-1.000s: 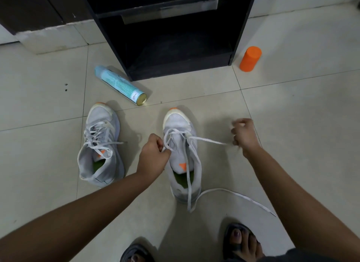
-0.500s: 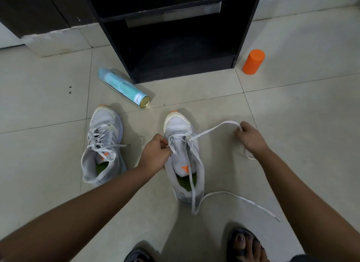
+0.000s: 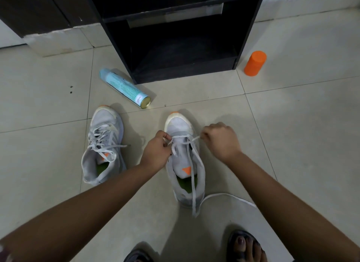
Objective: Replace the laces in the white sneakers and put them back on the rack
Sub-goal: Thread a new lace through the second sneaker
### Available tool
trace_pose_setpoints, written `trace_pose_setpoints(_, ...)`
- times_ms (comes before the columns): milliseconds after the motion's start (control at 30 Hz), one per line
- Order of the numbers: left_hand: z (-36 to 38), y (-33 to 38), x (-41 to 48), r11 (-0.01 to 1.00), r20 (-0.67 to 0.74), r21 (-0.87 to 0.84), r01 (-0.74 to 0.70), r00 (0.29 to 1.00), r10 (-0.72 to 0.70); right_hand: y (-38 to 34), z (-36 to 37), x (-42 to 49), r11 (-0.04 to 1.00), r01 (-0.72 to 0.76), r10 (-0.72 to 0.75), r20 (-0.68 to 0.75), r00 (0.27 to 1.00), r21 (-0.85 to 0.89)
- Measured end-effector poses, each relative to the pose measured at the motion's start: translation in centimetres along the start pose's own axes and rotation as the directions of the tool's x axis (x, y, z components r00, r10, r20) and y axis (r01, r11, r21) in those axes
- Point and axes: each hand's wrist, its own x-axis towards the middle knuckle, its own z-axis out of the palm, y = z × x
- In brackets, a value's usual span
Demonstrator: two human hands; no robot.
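Two white sneakers with orange toe tips stand on the tiled floor. The left sneaker (image 3: 103, 144) is laced and untouched. The right sneaker (image 3: 185, 164) has a white lace (image 3: 192, 183) threaded only near the toe, its long ends trailing over the heel and onto the floor. My left hand (image 3: 155, 152) pinches the lace at the shoe's left eyelets. My right hand (image 3: 220, 139) pinches the lace end at the right eyelets. The black shoe rack (image 3: 181, 37) stands just beyond, its lower shelf holding nothing.
A light blue spray can (image 3: 124, 87) lies on the floor left of the rack. An orange cap-like cylinder (image 3: 255, 62) stands to the rack's right. My sandalled feet (image 3: 245, 246) are at the bottom edge.
My right hand has come in from the far right to the shoe's right eyelets, bringing the lace end with it. My left hand stays at the left eyelets.
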Motion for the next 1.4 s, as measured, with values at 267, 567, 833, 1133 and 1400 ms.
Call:
trace_pose_setpoints(267,0.0,-0.3,0.1,1.0,-0.003,-0.026,-0.007,1.0,0.007,2.9,-0.5,-0.7,0.919,-0.284,0.348,0.228,0.909,-0.272)
trace_pose_setpoints(567,-0.1,-0.1,0.0,1.0,0.001,-0.007,-0.028,1.0,0.028,-1.0,0.6,-0.4,0.996,0.071,-0.07,-0.016,0.997,0.056)
trace_pose_setpoints(833,-0.2,-0.3,0.2,0.998,-0.008,0.041,-0.036,0.999,0.037,2.2,0.6,-1.0,0.983,-0.168,0.163,0.071,0.984,0.077)
trace_pose_setpoints(1133,0.0,-0.1,0.1,0.998,-0.047,0.027,-0.059,0.997,0.06,4.3,-0.3,-2.3,0.898,-0.225,0.171,0.171,0.97,0.378)
trace_pose_setpoints(1400,1.0,0.7,-3.5,0.828,-0.145,0.268,-0.493,0.829,0.541,7.7,-3.4,-12.2,0.9,-0.413,0.396,0.654,0.645,-0.137)
